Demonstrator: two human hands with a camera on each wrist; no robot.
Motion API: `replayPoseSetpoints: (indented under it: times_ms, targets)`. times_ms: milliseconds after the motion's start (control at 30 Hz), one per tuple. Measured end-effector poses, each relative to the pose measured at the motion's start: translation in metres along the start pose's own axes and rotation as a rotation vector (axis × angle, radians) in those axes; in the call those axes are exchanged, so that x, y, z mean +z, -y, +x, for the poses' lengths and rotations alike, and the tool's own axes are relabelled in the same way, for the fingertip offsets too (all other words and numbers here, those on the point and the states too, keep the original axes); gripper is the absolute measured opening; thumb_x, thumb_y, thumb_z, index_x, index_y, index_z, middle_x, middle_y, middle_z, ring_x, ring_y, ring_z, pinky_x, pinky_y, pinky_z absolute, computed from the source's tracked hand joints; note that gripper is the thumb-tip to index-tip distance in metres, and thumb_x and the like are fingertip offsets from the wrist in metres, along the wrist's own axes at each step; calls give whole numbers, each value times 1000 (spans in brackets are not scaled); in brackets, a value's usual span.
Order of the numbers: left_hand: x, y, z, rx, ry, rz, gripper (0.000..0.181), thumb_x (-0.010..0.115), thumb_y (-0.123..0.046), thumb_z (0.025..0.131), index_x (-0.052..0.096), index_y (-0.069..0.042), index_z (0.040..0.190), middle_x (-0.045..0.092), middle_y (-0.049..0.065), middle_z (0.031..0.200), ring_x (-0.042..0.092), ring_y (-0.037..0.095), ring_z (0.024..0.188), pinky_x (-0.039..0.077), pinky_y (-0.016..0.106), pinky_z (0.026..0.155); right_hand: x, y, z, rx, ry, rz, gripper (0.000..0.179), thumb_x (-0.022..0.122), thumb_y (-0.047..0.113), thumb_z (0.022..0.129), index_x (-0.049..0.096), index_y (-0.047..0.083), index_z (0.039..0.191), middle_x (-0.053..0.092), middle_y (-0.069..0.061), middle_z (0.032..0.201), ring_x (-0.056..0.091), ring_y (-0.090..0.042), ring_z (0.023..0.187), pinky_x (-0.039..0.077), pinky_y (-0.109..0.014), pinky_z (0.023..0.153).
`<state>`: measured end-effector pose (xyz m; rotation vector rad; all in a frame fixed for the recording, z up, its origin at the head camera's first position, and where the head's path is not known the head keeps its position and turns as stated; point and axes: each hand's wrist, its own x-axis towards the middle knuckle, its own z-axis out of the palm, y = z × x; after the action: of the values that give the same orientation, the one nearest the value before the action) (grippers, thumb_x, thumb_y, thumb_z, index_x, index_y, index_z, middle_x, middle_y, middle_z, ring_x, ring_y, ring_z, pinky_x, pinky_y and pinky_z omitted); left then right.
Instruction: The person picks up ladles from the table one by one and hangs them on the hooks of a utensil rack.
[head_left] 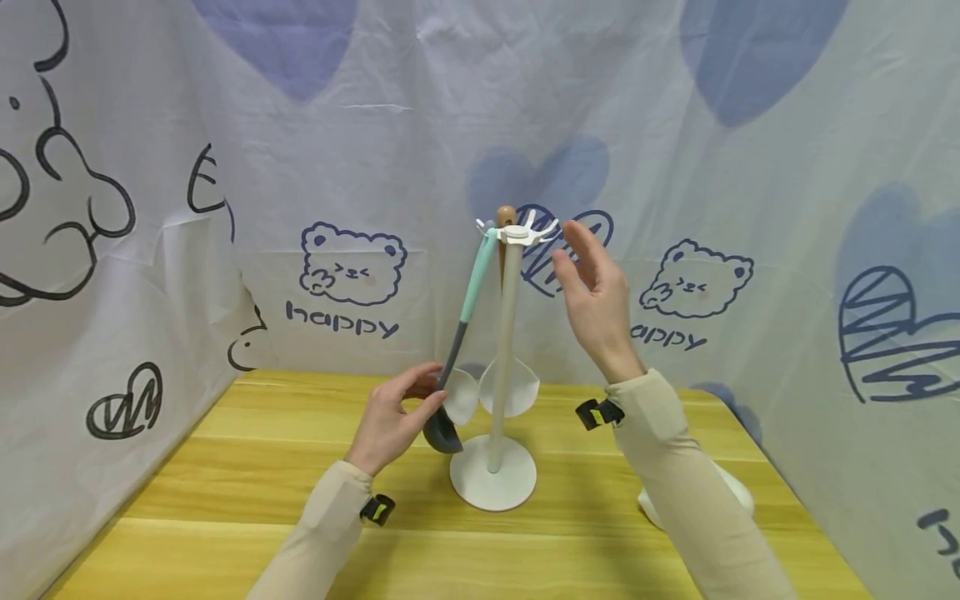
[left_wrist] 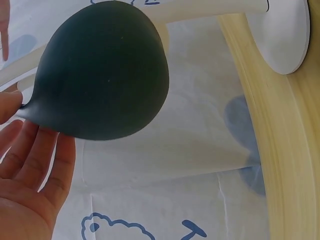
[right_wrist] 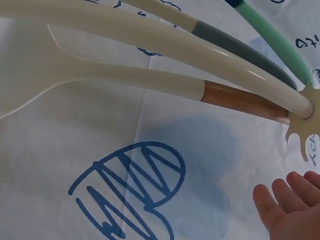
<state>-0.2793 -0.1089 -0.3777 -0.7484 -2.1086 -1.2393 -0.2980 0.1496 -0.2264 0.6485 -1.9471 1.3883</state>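
A ladle with a mint green handle and a dark grey bowl slants down from the hooks of a white utensil stand. Its handle top overlaps a hook in the head view. My left hand pinches the ladle low on its shaft, just above the bowl. On the far side of the stand hang a white utensil with a wooden handle and another with a grey handle. My right hand is raised beside the hooks, fingers relaxed and holding nothing.
The stand's round white base rests on a wooden table. A white object lies at the right, partly hidden behind my right sleeve. Printed cloth hangs behind the table and on both sides.
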Motion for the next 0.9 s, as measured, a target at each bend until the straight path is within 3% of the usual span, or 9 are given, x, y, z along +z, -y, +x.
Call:
replayPoseSetpoints:
  times_ms: [200, 500, 900]
  targets:
    - [0, -3, 1, -11, 5, -8, 37, 74, -7, 87, 65, -5, 123, 73, 7, 99, 71, 18, 88, 60, 34, 82, -6, -12, -6, 56, -8, -56, 50, 53, 28, 102, 42, 14, 148, 47, -6, 150, 46, -22, 137, 38, -43, 115]
    - [0, -1, 0, -41, 13, -22, 32, 72, -11, 90, 67, -5, 121, 73, 5, 100, 70, 16, 89, 59, 29, 82, -12, -26, -17, 139, 7, -104, 53, 54, 40, 100, 44, 18, 147, 48, -4, 150, 50, -24, 134, 44, -40, 110]
    - [-14, 9, -5, -161, 10, 29, 28, 63, -19, 97, 66, -10, 123, 73, 8, 107, 70, 21, 96, 58, 39, 87, -13, -54, -37, 138, 56, -166, 48, 57, 27, 100, 49, 7, 142, 50, -12, 147, 48, -26, 136, 42, -42, 111]
